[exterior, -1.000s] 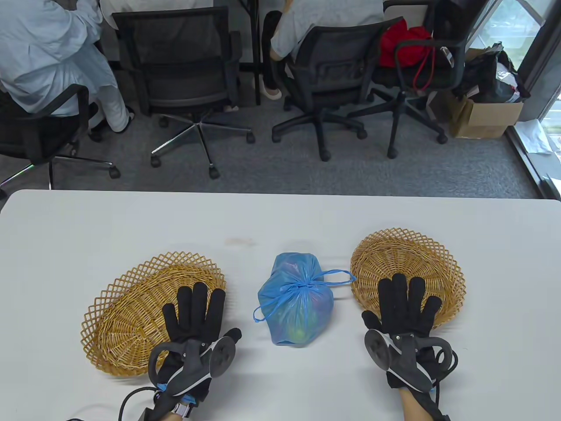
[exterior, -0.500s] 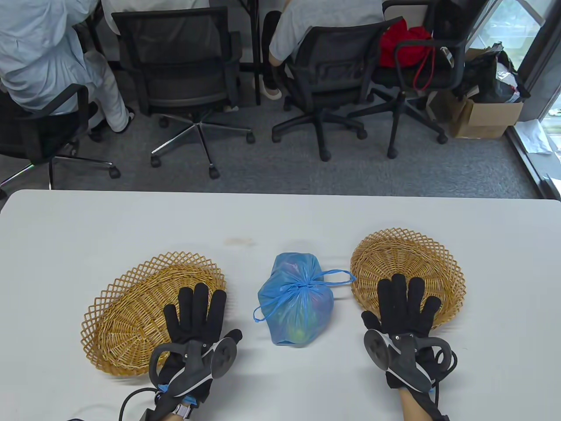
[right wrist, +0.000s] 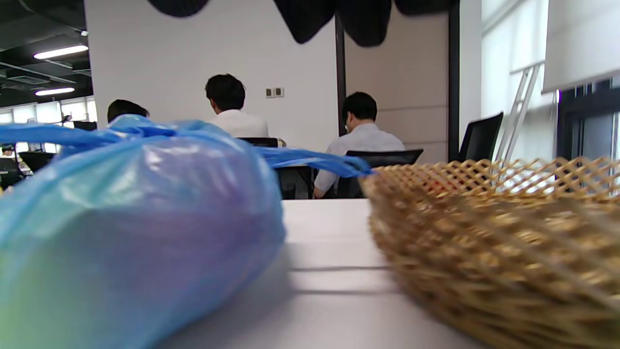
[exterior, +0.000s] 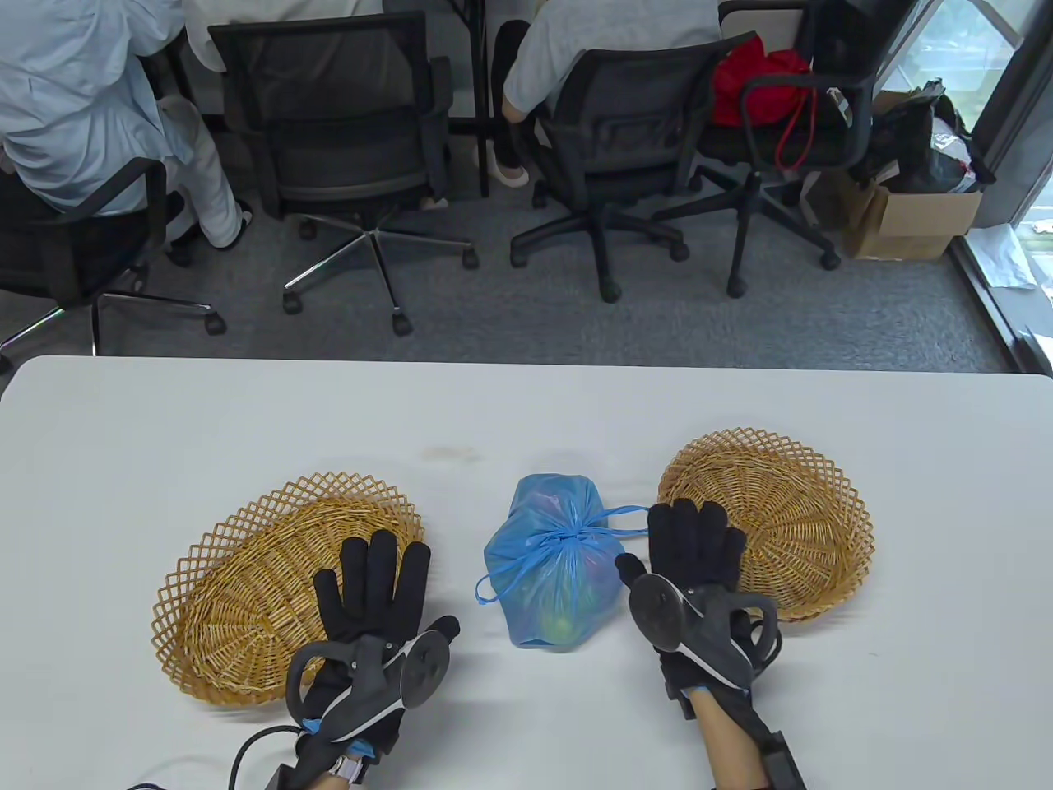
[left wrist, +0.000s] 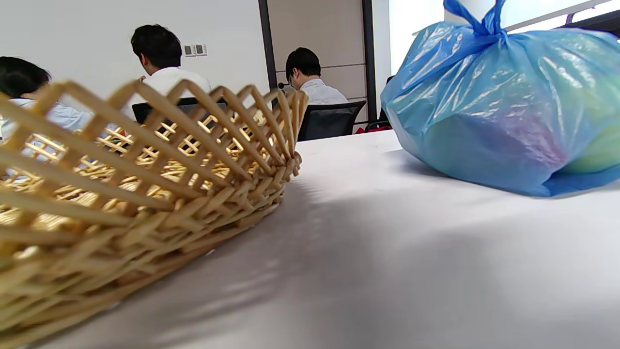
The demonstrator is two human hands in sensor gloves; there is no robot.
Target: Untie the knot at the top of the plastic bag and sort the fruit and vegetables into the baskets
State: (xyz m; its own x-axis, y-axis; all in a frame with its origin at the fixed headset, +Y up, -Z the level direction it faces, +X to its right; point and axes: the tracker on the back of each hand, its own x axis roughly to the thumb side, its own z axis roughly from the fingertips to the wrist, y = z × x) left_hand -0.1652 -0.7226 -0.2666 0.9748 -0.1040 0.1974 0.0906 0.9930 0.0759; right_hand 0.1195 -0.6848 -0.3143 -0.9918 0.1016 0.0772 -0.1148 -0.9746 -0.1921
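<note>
A knotted blue plastic bag [exterior: 555,572] lies mid-table with green and purple shapes showing through it; its knot [exterior: 566,536] has loops trailing left and right. The bag [left wrist: 503,106] fills the right of the left wrist view and the bag [right wrist: 131,228] the left of the right wrist view. My left hand [exterior: 374,588] lies flat with straight fingers over the near edge of the left wicker basket [exterior: 255,588]. My right hand [exterior: 689,543] is open between the bag and the right wicker basket [exterior: 790,510], its fingertips [right wrist: 310,19] at the right loop. Neither hand holds anything.
The white table [exterior: 526,411] stretches far beyond the baskets. Office chairs [exterior: 345,156] and seated people [exterior: 74,107] are behind it. A cardboard box [exterior: 905,218] stands on the floor at the far right.
My right hand moved left from over the right basket to beside the bag. The left hand shifted only slightly. Bag and baskets stayed put.
</note>
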